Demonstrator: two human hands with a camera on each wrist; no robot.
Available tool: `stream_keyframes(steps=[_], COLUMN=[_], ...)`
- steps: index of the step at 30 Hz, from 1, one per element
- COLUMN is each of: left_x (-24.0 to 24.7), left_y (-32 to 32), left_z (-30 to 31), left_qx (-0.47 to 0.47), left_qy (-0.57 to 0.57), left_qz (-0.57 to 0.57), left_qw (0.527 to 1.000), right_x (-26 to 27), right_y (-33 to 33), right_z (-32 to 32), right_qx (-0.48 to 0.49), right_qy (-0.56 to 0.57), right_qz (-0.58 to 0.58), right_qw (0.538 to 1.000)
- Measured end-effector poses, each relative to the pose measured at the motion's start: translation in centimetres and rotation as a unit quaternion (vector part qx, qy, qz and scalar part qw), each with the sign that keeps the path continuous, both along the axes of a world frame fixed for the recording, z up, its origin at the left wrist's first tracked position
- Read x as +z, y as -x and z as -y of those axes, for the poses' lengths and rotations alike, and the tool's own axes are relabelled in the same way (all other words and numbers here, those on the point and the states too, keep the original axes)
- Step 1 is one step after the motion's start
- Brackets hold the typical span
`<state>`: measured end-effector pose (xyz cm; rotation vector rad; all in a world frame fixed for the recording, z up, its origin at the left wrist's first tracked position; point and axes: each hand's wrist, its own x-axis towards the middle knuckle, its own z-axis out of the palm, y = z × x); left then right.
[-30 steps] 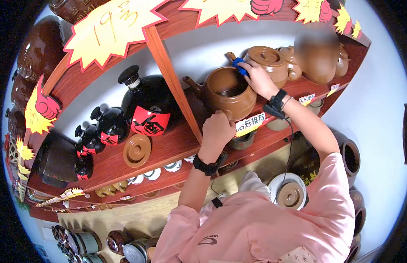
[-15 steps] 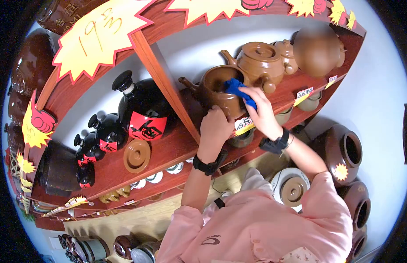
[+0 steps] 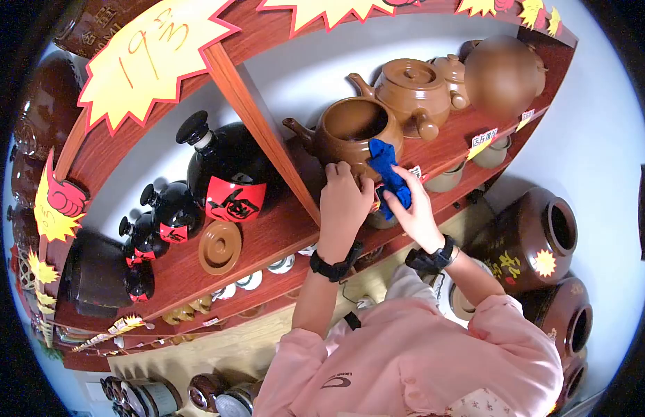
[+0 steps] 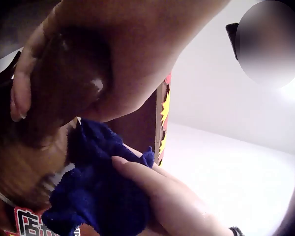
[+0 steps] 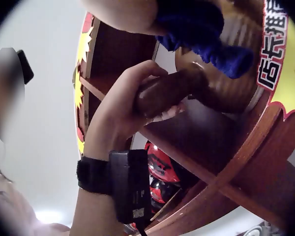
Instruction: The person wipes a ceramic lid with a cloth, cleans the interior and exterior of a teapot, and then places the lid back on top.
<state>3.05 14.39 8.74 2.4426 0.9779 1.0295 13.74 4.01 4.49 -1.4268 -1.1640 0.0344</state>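
Note:
A lidless brown clay pot [image 3: 350,154] with a spout stands on the red-brown shelf, its mouth facing up. My left hand [image 3: 342,208] grips the pot's stubby handle [image 5: 162,93], its fingers curled around it in both wrist views. My right hand [image 3: 418,217] holds a crumpled blue cloth [image 4: 103,191] between thumb and fingers. The cloth lies close against the pot's outer wall, just right of the handle, and part of it hangs below the shelf edge. A round brown lid [image 3: 220,247] rests on the shelf to the left, beyond the wooden divider.
A lidded brown pot [image 3: 413,94] stands close on the right, its handle jutting forward. Black bottles [image 3: 232,170] with red labels fill the left compartment. Price tags [image 3: 484,141] line the shelf edge. Large dark jars [image 3: 524,236] stand at lower right.
My right hand with the blue cloth has moved from the pot's far rim, across its mouth, down to the near outer side. My left hand stays at the handle.

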Motion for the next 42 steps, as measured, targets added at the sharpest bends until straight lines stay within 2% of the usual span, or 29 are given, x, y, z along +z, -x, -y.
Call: stream_keyframes(steps=[1,3,4,9,12,15,18,21,24,27,30,33,36,39,42], left_x=[-0.3,-0.7,-1.0,-2.0,-1.9,-2.1,-1.9,-2.0,-1.9,-2.3,-3.0,-2.7,-2.7,-2.9,-2.1], left_y=[0.1,0.4,0.5,-0.7,-1.8,-2.7,-2.5,-2.3,-2.1,-2.1,-2.5,-2.5,-2.4,-2.5,-1.9], left_z=[0.0,0.2,0.3,0.9,1.4,1.5,1.1,0.9,1.1,1.2,1.0,0.9,1.0,0.8,0.8], left_qx=[-0.006,-0.034,-0.048,-0.061,-0.097,-0.107,-0.130,-0.150,-0.174,-0.157,-0.135,-0.139,-0.149,-0.147,-0.163], left_qy=[-0.022,0.004,0.018,-0.011,0.016,0.056,0.113,0.151,0.168,0.109,0.095,0.143,0.140,0.120,0.177], left_qz=[0.024,0.058,0.073,0.120,0.159,0.183,0.202,0.214,0.211,0.162,0.153,0.163,0.185,0.189,0.226], left_qw=[0.999,0.998,0.996,0.991,0.982,0.976,0.964,0.953,0.947,0.968,0.974,0.966,0.961,0.963,0.944], right_x=[-0.6,-0.2,0.4,-0.2,-1.2,0.1,1.6,1.8,1.6,2.0,1.6,1.5,1.5,1.5,1.9], right_y=[0.1,1.0,1.2,2.2,1.3,0.7,1.1,1.4,1.1,1.5,1.9,2.2,2.5,2.3,2.1], right_z=[0.1,0.5,0.5,-0.7,-1.5,-0.7,-0.1,-0.3,-0.3,-0.3,-0.8,-1.4,-1.8,-1.9,-1.7], right_qx=[0.025,0.074,0.092,0.060,0.029,0.023,-0.006,-0.034,-0.032,-0.030,-0.070,-0.122,-0.174,-0.177,-0.151], right_qy=[0.030,0.063,0.094,0.091,0.068,0.062,0.077,0.065,0.078,0.077,0.082,0.116,0.136,0.166,0.160], right_qz=[-0.008,-0.010,0.025,0.105,0.111,0.091,0.124,0.196,0.190,0.188,0.233,0.282,0.335,0.330,0.340], right_qw=[0.999,0.995,0.991,0.989,0.991,0.994,0.989,0.978,0.978,0.979,0.967,0.945,0.916,0.912,0.914])
